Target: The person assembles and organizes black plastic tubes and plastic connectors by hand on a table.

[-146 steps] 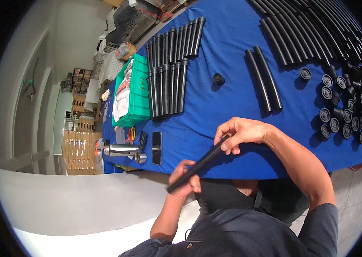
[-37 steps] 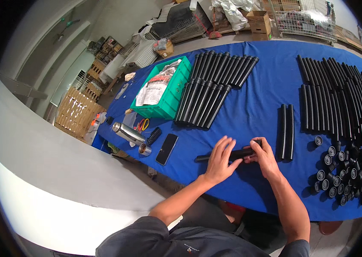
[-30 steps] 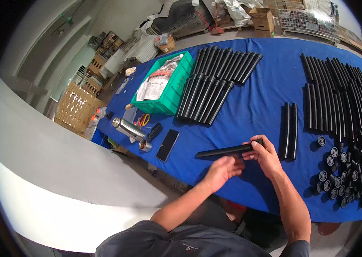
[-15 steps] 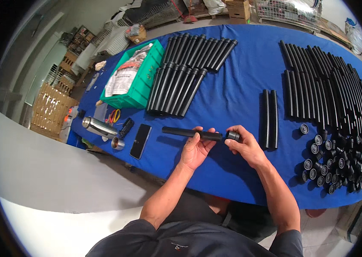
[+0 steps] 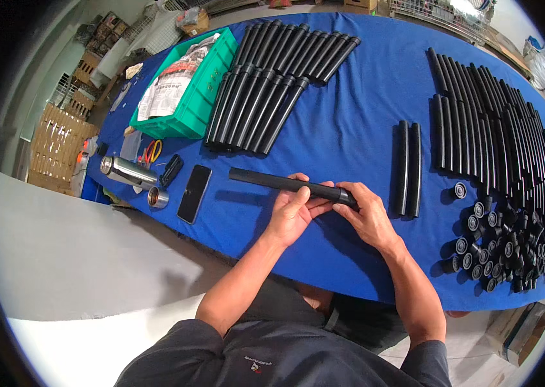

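I hold a long black tube (image 5: 266, 180) level just above the blue table (image 5: 350, 129). My left hand (image 5: 295, 213) grips the tube near its middle. My right hand (image 5: 366, 213) closes around the tube's right end, where a black cap (image 5: 345, 195) sits. The tube's free end points left toward a dark phone (image 5: 194, 193). Two black tubes (image 5: 408, 168) lie side by side just right of my right hand. A heap of small black caps (image 5: 505, 242) lies further right.
Two rows of black tubes (image 5: 266, 97) lie at the table's centre back, and more tubes (image 5: 498, 142) fill the right side. A green crate (image 5: 185, 90) with papers, scissors (image 5: 150, 151), a steel flask (image 5: 127, 173) and its cup (image 5: 158, 198) stand at left.
The view has shifted and both hands have brought the tube to the middle of the table front. My left hand has gone from reaching flat toward the tube to gripping it.
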Available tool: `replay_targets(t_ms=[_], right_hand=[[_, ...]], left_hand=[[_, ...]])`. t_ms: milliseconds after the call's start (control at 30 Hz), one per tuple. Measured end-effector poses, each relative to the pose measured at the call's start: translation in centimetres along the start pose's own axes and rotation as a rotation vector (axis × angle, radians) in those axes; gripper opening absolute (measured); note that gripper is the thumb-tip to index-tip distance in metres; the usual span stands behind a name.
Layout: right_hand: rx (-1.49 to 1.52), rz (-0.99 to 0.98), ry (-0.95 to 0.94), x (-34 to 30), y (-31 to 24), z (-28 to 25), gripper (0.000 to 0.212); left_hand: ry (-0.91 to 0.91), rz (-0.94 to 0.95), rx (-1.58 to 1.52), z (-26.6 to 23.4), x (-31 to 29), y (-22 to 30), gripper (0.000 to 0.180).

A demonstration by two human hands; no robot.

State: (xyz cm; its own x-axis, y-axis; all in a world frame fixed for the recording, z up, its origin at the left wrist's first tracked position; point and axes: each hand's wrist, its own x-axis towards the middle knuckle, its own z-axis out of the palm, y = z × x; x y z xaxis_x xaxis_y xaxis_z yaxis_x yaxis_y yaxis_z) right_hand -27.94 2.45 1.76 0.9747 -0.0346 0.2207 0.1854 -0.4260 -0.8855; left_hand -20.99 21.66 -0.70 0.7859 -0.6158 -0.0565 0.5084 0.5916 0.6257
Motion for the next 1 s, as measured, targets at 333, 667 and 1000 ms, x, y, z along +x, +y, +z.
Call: replay_targets(t_ms=[333, 667, 1000], right_hand=[[-0.069, -0.031, -0.040, -0.2, 0.1, 0.3, 0.035], [-0.181, -0.037, 0.008, -0.7, -0.5, 0.8, 0.036], [-0.305, -0.093, 0.010, -0.9, -0.7, 1.0, 0.033]], left_hand=[[0.038, 0.062, 0.105, -0.3, 0.0, -0.4, 0.030], [0.055, 0.079, 0.190, 0.3, -0.2, -0.5, 0.033], [0.109, 0.053, 0.208, 1.2, -0.2, -0.4, 0.029]])
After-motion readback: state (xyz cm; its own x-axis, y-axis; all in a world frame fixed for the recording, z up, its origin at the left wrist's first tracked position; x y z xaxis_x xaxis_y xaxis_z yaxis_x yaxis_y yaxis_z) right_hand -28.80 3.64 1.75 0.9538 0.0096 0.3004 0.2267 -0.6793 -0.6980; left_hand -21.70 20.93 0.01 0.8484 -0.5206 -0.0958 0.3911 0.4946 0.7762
